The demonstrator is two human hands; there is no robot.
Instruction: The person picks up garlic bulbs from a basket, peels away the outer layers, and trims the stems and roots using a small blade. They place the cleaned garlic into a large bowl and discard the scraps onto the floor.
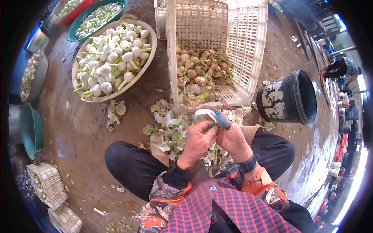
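Both hands meet in front of my lap, just below the white crate. My left hand is closed, its thumb and fingers pressed together at a whitish garlic bulb. Beside it my right hand is closed round the same bulb, with blue tape on a finger. The fingers partly hide the bulb. Garlic skins lie in a heap under the hands. Unpeeled garlic bulbs with brown skins lie in the tipped white crate.
A wide basin of clean white garlic stands at the upper left, with a teal basin behind it. A black bucket is right of the crate. Small white crates stand lower left. Other people are far right.
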